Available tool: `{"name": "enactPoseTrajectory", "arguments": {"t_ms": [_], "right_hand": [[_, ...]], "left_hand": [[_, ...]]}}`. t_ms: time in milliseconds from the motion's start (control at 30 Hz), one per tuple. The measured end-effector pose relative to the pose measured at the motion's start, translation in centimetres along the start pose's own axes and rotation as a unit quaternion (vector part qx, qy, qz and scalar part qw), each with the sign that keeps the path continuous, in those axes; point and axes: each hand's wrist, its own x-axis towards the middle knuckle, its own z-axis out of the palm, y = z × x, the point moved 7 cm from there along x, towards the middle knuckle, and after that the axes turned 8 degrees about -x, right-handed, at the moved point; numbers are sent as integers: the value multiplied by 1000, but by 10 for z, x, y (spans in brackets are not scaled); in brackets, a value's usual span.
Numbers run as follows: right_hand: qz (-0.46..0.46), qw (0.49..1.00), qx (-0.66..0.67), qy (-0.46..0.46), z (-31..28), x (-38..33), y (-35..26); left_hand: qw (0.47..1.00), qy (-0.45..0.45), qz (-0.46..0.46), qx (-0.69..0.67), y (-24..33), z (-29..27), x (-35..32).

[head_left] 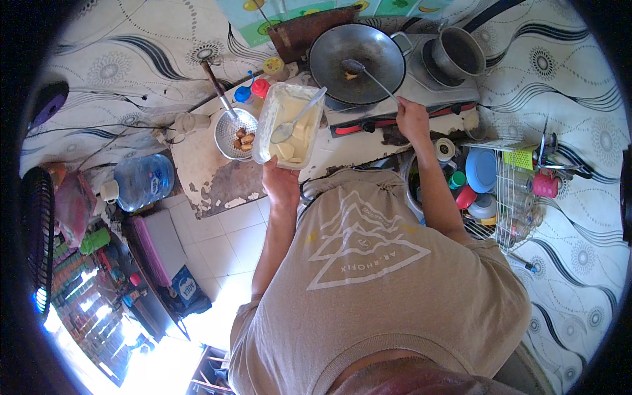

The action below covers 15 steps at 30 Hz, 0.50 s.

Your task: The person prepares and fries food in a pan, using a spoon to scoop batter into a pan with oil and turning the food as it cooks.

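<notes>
L hand (280, 184) grips clear tub (289, 125) of pale batter pieces w/ spoon, held over counter; R hand (411, 118) closed on ladle (368, 76) handle, bowl in wok (357, 62); few fried pieces in strainer (237, 135); est. early, most of tub unfried.

Bare worktop (220, 174) below strainer (236, 133), crowded beside stove (401, 99)

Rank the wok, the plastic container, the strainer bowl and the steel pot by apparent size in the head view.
1. wok
2. plastic container, held up nearer the camera, so unsure
3. and 4. strainer bowl and steel pot look alike
</notes>
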Motion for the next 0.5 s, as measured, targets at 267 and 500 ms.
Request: {"name": "enactPoseTrajectory", "arguments": {"t_ms": [267, 500], "right_hand": [[-10, 1000, -12, 2, 0, -3, -3], [4, 1000, 15, 2, 0, -4, -5]], "left_hand": [[1000, 1, -3, 5, -1, 0, 1], [1000, -17, 1, 9, 1, 4, 0]]}}
